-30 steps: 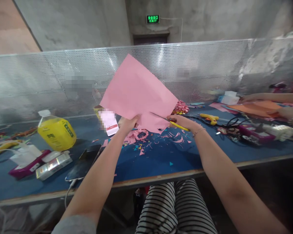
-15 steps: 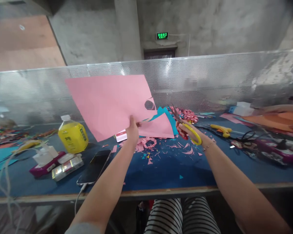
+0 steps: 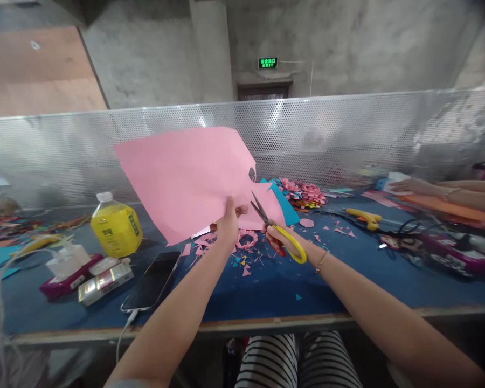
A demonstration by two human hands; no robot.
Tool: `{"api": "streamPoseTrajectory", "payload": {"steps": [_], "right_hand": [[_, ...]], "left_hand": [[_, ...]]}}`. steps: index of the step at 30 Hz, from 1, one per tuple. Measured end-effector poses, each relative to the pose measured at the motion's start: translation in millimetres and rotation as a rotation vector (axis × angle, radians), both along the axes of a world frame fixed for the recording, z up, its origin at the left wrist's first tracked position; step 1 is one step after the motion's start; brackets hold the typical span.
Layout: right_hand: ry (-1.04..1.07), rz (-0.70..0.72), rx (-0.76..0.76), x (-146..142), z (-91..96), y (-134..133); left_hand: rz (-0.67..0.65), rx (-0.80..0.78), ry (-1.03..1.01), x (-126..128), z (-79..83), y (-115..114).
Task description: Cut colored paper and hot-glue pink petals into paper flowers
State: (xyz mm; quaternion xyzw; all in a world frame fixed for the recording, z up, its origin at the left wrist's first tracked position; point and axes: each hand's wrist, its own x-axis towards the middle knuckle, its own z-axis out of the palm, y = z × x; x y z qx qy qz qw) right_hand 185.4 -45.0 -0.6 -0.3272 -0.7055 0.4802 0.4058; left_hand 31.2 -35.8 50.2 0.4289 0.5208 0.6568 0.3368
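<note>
A large pink paper sheet [image 3: 181, 183] is held up by my left hand [image 3: 229, 223], thumb on the near face at its lower edge. Its right edge has a cut-out hole and curls over. My right hand [image 3: 275, 237] grips scissors [image 3: 294, 249] with yellow and red handles; the blades are slightly parted, pointing up and left close to my left fingers. Behind lie another pink sheet [image 3: 272, 207] and blue paper [image 3: 290, 213]. A pink paper ring [image 3: 247, 240] and many scraps lie below my hands. A small pink disc [image 3: 306, 222] rests right of the blue paper.
On the left are a yellow bottle [image 3: 116, 226], a phone [image 3: 152, 281] with a cable, a silvery box [image 3: 105, 283] and a purple power strip [image 3: 70, 277]. A heap of pink cut flowers [image 3: 303, 194] sits behind. At right are a yellow glue gun [image 3: 364, 218] and another person's hands [image 3: 418, 187].
My right hand has brought the scissors left and down, nearer my left hand. The sheet has curled at its right side. A pink disc now shows on the table.
</note>
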Motion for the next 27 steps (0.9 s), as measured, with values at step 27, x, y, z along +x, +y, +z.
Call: {"api": "streamPoseTrajectory", "payload": {"steps": [27], "right_hand": [[0.172, -0.224, -0.08, -19, 3.0, -6]], "left_hand": [[-0.062, 0.034, 0.029, 10, -15.0, 6]]}}
